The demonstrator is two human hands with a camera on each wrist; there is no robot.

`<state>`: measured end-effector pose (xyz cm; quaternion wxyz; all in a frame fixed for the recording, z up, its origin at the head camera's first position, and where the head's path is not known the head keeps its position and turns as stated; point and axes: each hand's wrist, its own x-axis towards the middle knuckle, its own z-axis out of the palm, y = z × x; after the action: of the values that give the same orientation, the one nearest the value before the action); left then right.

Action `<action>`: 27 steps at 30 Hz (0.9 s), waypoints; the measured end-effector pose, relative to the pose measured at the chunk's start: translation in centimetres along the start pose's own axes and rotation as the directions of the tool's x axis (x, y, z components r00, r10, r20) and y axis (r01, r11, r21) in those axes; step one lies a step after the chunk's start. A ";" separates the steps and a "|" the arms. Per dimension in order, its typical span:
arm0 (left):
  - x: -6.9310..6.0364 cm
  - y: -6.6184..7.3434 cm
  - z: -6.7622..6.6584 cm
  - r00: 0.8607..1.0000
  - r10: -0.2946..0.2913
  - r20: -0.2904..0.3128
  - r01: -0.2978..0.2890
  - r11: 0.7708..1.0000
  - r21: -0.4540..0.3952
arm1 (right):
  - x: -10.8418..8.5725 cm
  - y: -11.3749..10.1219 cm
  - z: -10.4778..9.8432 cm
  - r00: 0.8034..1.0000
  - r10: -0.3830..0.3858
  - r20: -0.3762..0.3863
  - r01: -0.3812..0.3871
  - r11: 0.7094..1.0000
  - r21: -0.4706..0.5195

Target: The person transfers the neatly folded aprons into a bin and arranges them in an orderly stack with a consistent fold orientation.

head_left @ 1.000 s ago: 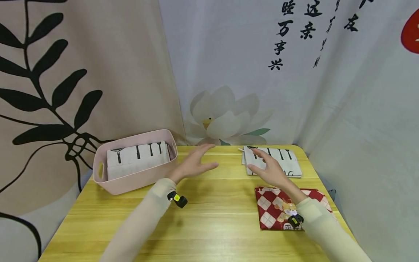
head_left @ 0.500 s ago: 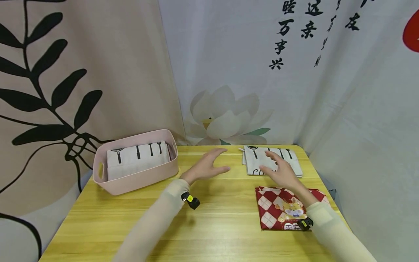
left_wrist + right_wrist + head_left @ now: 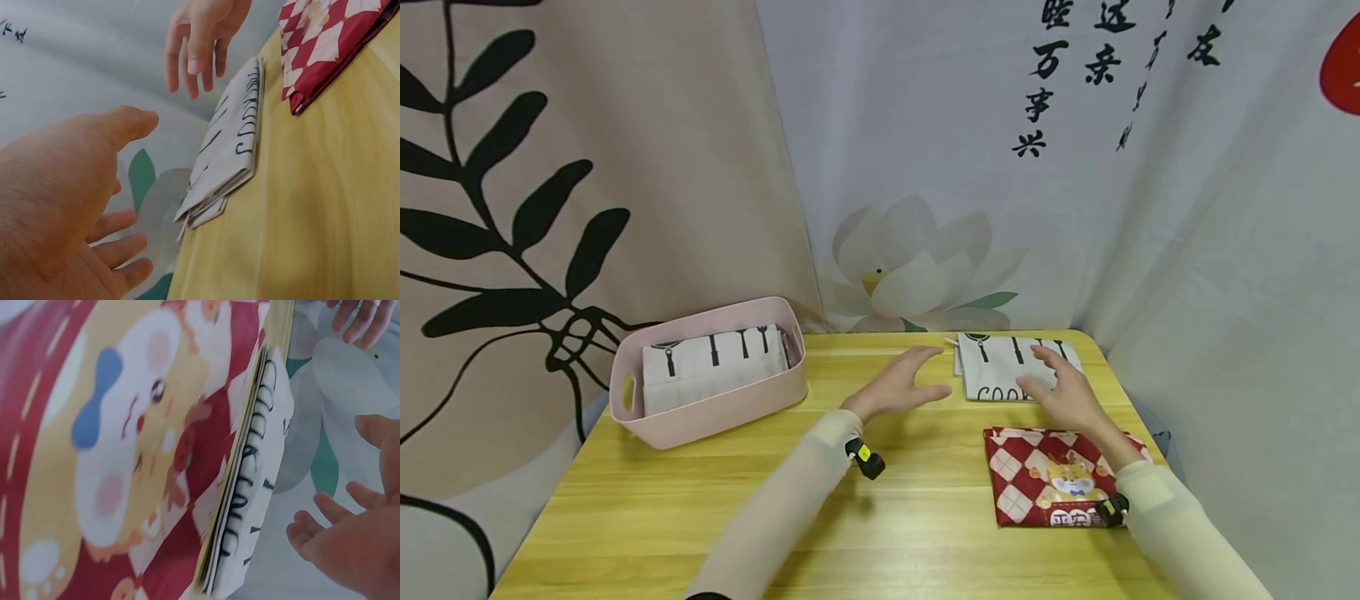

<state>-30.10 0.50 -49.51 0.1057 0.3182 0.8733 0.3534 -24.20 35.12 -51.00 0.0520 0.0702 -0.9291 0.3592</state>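
Observation:
My left hand [image 3: 898, 387] hovers over the table, its fingers spread and holding nothing, just left of a folded white cloth [image 3: 992, 367] printed with black utensils and lettering. Above the right part of that cloth is my right hand [image 3: 1063, 392], thumb and fingers apart with nothing between them. The right wrist view shows a gap between the hand [image 3: 359, 550] and the white cloth [image 3: 250, 487]. A folded red and white checked cloth [image 3: 1015, 479] with a cartoon animal lies nearer me, partly hidden under my right forearm.
At the back left of the wooden table [image 3: 700, 492] stands a pink basket [image 3: 722, 410] with a folded white printed cloth [image 3: 715, 375] inside. Printed curtains [image 3: 910, 167] hang close behind the table and along its right side.
Both hands have moved to the right, the left one away from the basket and closer to the white cloth. The cloths and the basket stay where they were.

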 end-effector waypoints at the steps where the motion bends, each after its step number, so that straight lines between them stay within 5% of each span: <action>1: 0.2 0.0 0.2 1.000 -0.004 0.001 0.004 1.000 -0.005 | 0.1 0.2 -0.1 1.000 0.008 -0.001 -0.008 1.000 -0.001; 14: 2.5 0.8 2.6 0.998 -0.052 -0.033 0.051 0.998 -0.034 | 0.8 2.3 -1.2 0.989 0.145 0.002 -0.144 0.989 -0.032; 27: 4.9 1.5 5.0 0.994 -0.108 -0.029 0.107 0.993 -0.046 | 1.8 3.9 -2.1 0.985 0.171 -0.008 -0.171 0.984 -0.044</action>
<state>-31.17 7.13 -51.92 0.1180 0.2629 0.8826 0.3715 -26.58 39.22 -51.82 0.0246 -0.0120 -0.9394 0.3418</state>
